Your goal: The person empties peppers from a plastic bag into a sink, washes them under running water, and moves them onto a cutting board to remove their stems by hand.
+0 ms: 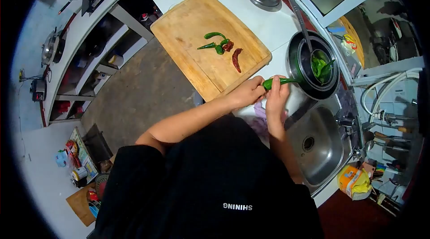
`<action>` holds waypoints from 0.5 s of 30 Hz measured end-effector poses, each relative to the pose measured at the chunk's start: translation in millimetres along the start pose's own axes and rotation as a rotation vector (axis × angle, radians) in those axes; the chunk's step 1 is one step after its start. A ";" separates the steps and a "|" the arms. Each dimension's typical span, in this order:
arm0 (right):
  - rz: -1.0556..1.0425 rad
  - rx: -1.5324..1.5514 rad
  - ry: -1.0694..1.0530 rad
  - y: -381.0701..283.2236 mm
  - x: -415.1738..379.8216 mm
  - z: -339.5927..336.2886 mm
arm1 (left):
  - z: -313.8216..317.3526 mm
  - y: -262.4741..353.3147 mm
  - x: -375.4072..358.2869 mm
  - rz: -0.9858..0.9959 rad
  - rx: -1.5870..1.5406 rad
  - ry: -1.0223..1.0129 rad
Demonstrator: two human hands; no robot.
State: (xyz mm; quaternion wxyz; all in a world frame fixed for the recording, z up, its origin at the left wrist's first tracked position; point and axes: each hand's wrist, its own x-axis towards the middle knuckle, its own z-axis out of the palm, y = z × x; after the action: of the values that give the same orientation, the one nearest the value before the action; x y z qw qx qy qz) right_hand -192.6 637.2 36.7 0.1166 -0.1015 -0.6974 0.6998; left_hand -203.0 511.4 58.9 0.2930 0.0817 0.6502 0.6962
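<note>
Pepper (268,84), long and green, off near edge of cutting board (188,24), narrow end pointing toward dark pan (293,55). Left hand (251,92) curled in at thick end; exact finger contact hidden. Right hand (277,96) pinches middle, fingers narrowed around it. Likely light, firm but hollow, so hard squeeze could crack wall. Glossy skin probably slick if wet. Best hold: thick shoulder, light finger pads; thin tip probably bends or snaps.

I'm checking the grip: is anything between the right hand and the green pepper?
Nothing visible: the right hand rests directly on the green pepper, and the left hand holds one end.
</note>
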 end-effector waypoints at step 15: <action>-0.005 0.091 0.104 9.1 -2.5 17.7 | 3.6 -24.0 5.0 0.211 0.187 0.220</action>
State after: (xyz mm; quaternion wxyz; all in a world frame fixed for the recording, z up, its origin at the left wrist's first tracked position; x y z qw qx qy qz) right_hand -195.9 619.6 27.7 0.1589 -0.1305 -0.6583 0.7241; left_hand -198.1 516.6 35.2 0.1364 0.0997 0.7280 0.6644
